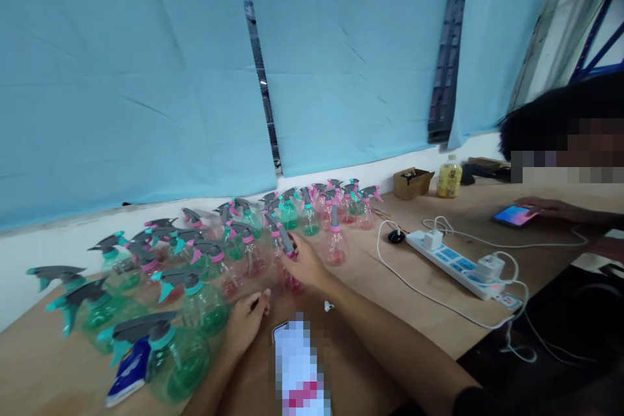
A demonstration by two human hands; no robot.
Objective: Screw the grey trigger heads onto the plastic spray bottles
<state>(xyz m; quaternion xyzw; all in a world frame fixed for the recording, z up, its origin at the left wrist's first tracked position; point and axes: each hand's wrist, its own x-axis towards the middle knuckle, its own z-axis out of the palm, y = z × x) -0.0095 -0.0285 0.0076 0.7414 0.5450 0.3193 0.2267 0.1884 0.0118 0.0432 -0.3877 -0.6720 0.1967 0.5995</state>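
My right hand (307, 263) is closed around the grey and pink head of a spray bottle (291, 283) with a red tint, among the other bottles on the table. My fingers cover part of its neck. Just left of it, my left hand (246, 322) rests on the table, its fingers loosely curled and apart, holding nothing that I can see. A green spray bottle (202, 305) with a turquoise collar stands beside my left hand. To the right of my right hand is a pink-collared spray bottle (335, 247). A phone (297, 364) lies between my forearms, its screen blurred out.
Several more pink and green spray bottles crowd the left and back. A blue packet (129, 370) lies at front left. A power strip (453, 263) with cables, a small box (412, 183) and a yellow drink bottle (449, 179) are rightward. Another person's hand (550, 208) touches a phone.
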